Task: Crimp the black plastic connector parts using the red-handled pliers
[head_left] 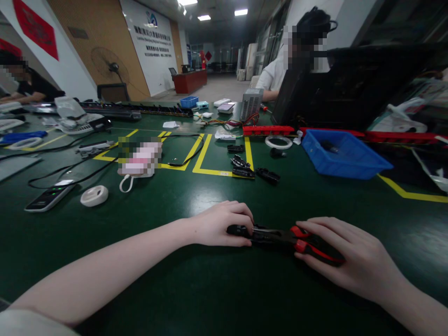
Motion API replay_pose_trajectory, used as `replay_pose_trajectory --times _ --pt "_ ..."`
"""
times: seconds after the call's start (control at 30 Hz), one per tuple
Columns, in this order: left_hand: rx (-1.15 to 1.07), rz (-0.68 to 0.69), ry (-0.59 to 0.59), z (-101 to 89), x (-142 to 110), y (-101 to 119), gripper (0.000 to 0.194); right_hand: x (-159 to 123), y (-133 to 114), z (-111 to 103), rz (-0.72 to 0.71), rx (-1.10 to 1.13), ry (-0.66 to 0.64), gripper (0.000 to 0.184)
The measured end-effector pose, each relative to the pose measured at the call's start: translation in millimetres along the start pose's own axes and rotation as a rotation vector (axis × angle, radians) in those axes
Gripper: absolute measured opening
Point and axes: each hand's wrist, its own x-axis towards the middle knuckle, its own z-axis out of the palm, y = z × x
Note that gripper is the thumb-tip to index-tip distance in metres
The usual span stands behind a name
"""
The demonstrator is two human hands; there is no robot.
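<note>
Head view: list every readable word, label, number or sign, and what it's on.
White wall: "(Nanjing) Big Data Technology", small and soft; rest of that line and the Chinese text too blurred to quote.
Red wall hanging: marking too blurred.
Small white label by the yellow tape: too small.
Green-lit device: too small.
Pliers: no readable marking.

Red-and-black pliers point(300, 243) sitting near side, roughly centre, nose pointing left, handles kinda spread; chunky black part point(237, 230) at the nose end.
</note>
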Motion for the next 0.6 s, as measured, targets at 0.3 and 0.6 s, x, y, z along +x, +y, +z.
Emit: replay_pose_trajectory --times 0.3,0.6 --pt "-0.028 -0.009 0.003 1.1 -1 -2 0.016 6 -4 -4 -0.042 -0.133 0.039 0.042" --pt "-0.090 0.002 0.021 3.2 -2 -5 0.013 7 -13 -5 -0.054 -0.116 0.027 0.048"
